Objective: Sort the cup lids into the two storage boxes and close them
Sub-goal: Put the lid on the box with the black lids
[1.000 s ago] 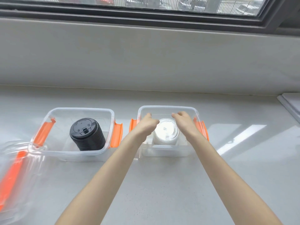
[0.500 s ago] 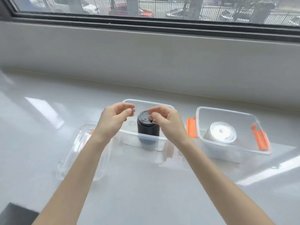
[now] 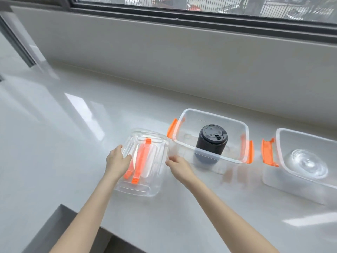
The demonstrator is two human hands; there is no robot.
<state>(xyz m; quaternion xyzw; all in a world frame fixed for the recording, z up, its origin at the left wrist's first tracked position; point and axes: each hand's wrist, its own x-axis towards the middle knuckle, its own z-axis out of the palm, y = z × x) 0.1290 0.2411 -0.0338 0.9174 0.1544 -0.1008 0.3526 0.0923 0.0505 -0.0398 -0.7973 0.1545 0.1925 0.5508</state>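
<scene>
Now your left hand (image 3: 116,161) lies spread on box covers (image 3: 144,161), seemingly two stacked, long axis running away from you; right hand (image 3: 179,168) half-curled, empty, beside them. Two boxes (image 3: 209,157) uncovered.

Home-like room: glossy white counter (image 3: 54,143) under street-facing window (image 3: 200,4).

We see a pale counter (image 3: 54,125) under our fingers. A window (image 3: 200,4) runs far beyond them, above a ledge (image 3: 164,52).

Both hands at stacked box covers (image 3: 145,161); left hand (image 3: 116,161) touching, right hand (image 3: 179,168) beside.
</scene>
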